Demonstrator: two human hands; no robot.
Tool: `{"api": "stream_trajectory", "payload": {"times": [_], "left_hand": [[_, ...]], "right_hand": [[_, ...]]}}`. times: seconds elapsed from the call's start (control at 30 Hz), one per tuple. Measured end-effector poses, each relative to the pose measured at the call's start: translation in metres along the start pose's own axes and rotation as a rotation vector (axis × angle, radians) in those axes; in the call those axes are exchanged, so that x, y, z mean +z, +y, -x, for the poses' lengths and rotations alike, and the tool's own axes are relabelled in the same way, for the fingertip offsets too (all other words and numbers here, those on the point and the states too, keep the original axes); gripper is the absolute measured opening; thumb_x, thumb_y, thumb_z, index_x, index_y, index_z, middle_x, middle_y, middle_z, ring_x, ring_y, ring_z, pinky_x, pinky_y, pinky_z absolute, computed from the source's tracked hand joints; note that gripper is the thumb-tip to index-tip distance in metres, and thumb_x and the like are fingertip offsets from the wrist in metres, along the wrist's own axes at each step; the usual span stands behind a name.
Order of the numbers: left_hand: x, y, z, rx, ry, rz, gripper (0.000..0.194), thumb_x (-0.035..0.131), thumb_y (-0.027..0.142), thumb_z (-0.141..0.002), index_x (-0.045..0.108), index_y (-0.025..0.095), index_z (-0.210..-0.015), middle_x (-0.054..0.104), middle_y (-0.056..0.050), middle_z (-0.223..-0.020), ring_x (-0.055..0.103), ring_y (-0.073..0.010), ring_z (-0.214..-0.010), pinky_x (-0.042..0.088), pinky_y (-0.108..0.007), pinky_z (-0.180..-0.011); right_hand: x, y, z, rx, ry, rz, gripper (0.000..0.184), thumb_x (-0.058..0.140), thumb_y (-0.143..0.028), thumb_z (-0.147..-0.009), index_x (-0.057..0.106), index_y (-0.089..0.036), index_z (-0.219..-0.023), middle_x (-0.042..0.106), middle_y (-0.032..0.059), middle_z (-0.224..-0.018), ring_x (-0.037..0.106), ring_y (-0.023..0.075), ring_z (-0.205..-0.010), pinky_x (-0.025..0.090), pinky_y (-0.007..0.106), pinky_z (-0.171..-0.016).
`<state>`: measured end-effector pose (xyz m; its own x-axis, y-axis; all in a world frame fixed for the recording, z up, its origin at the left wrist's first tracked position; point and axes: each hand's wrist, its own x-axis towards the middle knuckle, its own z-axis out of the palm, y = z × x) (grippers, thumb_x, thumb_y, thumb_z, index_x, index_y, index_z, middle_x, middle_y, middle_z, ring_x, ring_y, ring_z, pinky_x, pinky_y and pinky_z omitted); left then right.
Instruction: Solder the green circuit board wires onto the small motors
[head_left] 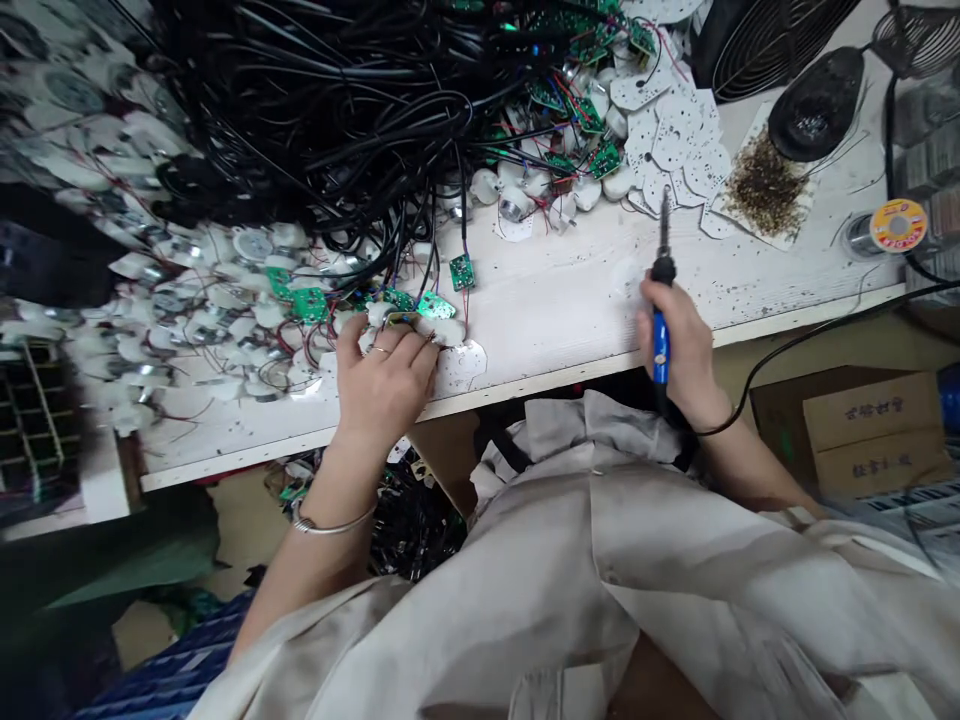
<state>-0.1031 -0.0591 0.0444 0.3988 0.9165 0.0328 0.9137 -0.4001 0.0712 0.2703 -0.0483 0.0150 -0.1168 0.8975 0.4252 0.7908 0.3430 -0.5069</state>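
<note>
My right hand [688,345] is closed around the blue handle of a soldering iron [660,345], whose metal tip points away from me over the bench. A black cord runs from the iron past my wrist. At the bench's near edge, my left hand [386,385] has its fingers curled down among small white parts and green circuit boards. Its fingertips are partly hidden, so what it grips is unclear. Just beyond the fingers lies a bright green circuit board [436,306]. Another small circuit board [462,271], wired to a black cable, lies a little farther off.
A large heap of black cables [322,110] covers the back of the bench, with white round parts [217,300] spread at left. White perforated plates [675,140], brown solder debris [769,185], a solder spool [900,226] and a black fan [772,45] are at right.
</note>
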Motion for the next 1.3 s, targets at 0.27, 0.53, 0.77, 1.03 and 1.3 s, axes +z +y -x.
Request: {"api": "stream_trajectory", "payload": {"times": [0.27,0.53,0.77,1.03,1.3], "left_hand": [[-0.031,0.035,-0.011,0.004,-0.037,-0.051,0.029,0.047,0.026,-0.097,0.071,0.018,-0.11,0.074,-0.016,-0.108,0.069,-0.0357,-0.1,0.054,-0.053,-0.089],[-0.022,0.082,-0.143,-0.095,0.179,0.063,0.025,0.051,0.023,-0.095,0.07,0.02,-0.11,0.072,-0.014,-0.11,0.066,-0.0304,-0.103,0.051,-0.041,-0.086],[-0.014,0.076,-0.223,0.097,0.056,0.128,0.023,0.048,0.019,-0.096,0.069,0.023,-0.104,0.07,-0.013,-0.111,0.059,-0.0331,-0.12,0.034,-0.055,-0.111],[-0.024,0.055,-0.135,0.228,0.006,0.166,0.024,0.053,0.033,-0.096,0.068,0.026,-0.113,0.071,-0.007,-0.1,0.064,-0.0292,-0.108,0.046,-0.051,-0.104],[0.0,0.047,-0.072,0.214,0.088,0.079,0.024,0.049,0.026,-0.101,0.066,0.026,-0.119,0.07,-0.006,-0.13,0.057,-0.0287,-0.135,0.036,-0.06,-0.12]], "right_hand": [[0.026,-0.006,0.007,-0.019,-0.067,0.009,0.046,0.048,-0.016,-0.094,0.05,-0.032,-0.137,0.066,0.008,-0.133,0.069,0.0274,-0.111,0.06,0.045,-0.096],[0.032,-0.011,0.002,-0.204,0.123,0.082,0.047,0.06,-0.022,-0.094,0.05,-0.029,-0.139,0.064,0.0132,-0.137,0.072,0.0255,-0.102,0.063,0.037,-0.081],[0.039,-0.011,0.006,-0.148,0.134,0.038,0.044,0.058,-0.022,-0.095,0.053,-0.027,-0.139,0.061,0.0163,-0.146,0.071,0.0261,-0.114,0.063,0.039,-0.089],[0.038,-0.012,0.005,-0.065,0.103,0.006,0.039,0.052,-0.024,-0.097,0.053,-0.03,-0.136,0.066,0.0118,-0.139,0.074,0.0235,-0.105,0.064,0.034,-0.081],[0.028,-0.014,0.003,-0.037,0.072,-0.053,0.034,0.052,-0.026,-0.097,0.053,-0.029,-0.131,0.071,0.0098,-0.123,0.074,0.0232,-0.105,0.064,0.037,-0.087]]}}
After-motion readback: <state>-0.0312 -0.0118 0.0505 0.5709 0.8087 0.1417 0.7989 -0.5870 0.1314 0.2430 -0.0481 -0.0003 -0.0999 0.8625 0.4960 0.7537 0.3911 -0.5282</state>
